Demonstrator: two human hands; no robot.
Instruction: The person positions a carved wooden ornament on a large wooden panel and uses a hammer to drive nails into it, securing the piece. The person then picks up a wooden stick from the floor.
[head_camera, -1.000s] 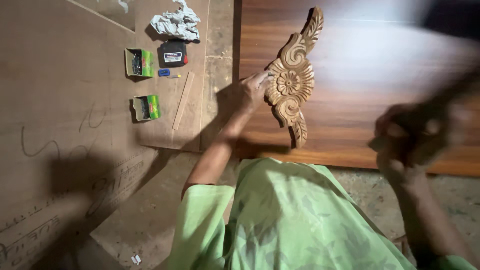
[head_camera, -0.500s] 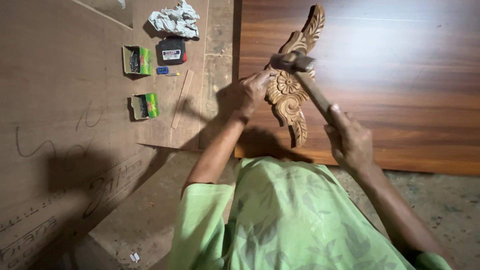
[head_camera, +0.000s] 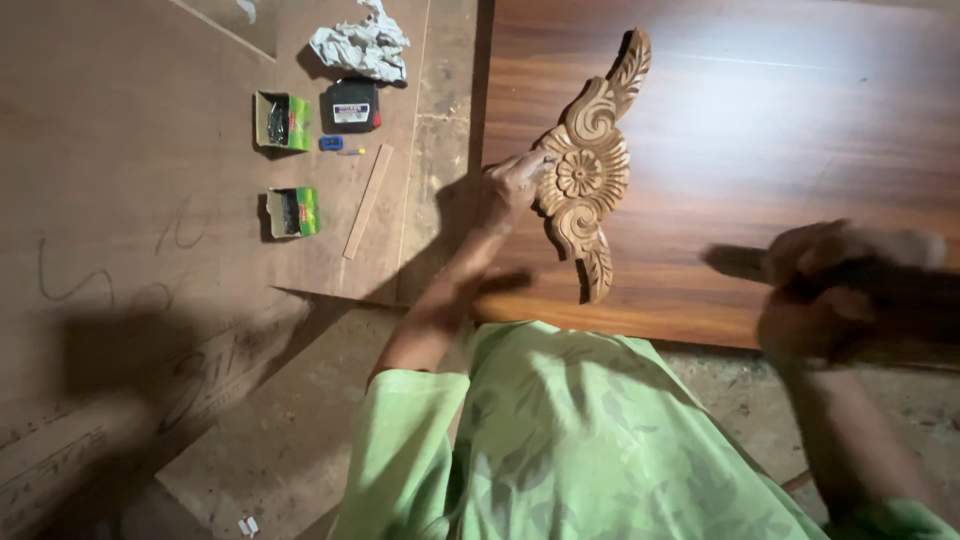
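Your left hand (head_camera: 512, 185) sat at centre frame, its fingers closed on the left edge of one carved wooden ornament (head_camera: 587, 170), pinning it flat on the dark wood panel (head_camera: 780, 140) that filled the upper right. The carving lay near the panel's left edge, a rosette in its middle and a scrolled leaf running out to each end, tilted from upper right to lower left.

Your right hand (head_camera: 830, 290) was at the right edge, blurred by motion, fingers wrapped around one dark handle (head_camera: 740, 262) whose tip pointed left toward the carving but stood well apart from it. The head of the tool was out of view.

You wore a pale green patterned shirt (head_camera: 570, 440), which took up the lower middle.

At upper left, on a brown board (head_camera: 130, 150), you had two small open green boxes (head_camera: 283, 121), one above the other (head_camera: 295, 212), both holding dark small parts too tiny to make out. Just right of the upper box lay one black block with a label (head_camera: 350, 105), one crumpled grey rag (head_camera: 360, 45) above it, one small blue item (head_camera: 331, 143) below it, and one thin wooden strip (head_camera: 368, 200) slanting down.

The board carried scribbled pencil marks. Bare gritty concrete floor (head_camera: 270, 440) showed at the bottom, with your shadow falling across the lower left.
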